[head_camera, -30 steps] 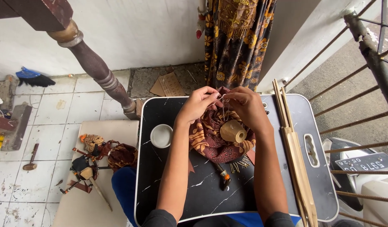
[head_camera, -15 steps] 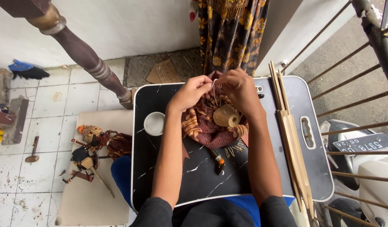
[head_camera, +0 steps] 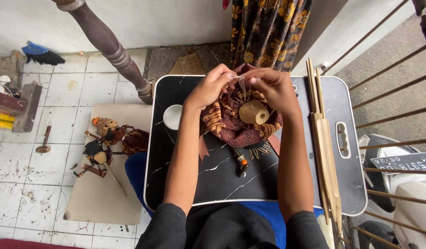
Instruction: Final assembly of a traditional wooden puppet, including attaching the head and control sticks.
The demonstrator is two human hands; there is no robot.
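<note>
Cloth bundle: we see a dark red and orange patterned cloth bundle [head_camera: 236, 122] lying on the far half of a black marbled lap tray [head_camera: 208, 180], its upper edge gathered up between both hands.
Spool: a tan wooden spool [head_camera: 254, 112] rests on top of the cloth, just under the right hand.
Left hand: our left hand [head_camera: 209, 87] comes in from the lower left, wrist bent, fingers curled and pinched shut on the cloth's top edge.
Right hand: our right hand [head_camera: 274, 87] mirrors it from the right, fingertips closed on the same gathered edge; a thin pale thread seems to run between the two hands, but we cannot tell which fingers grip it.
On the tray: a small dark tool with an orange band [head_camera: 241, 161] lies near the cloth's near edge, and a round white cup [head_camera: 173, 116] sits at the tray's left rim; we cannot tell what it holds.
Right side: long bamboo sticks [head_camera: 324, 138] lie along the tray's right part.
Floor: a puppet figure [head_camera: 104, 143] lies on a beige mat [head_camera: 97, 193], left of the tray.
</note>
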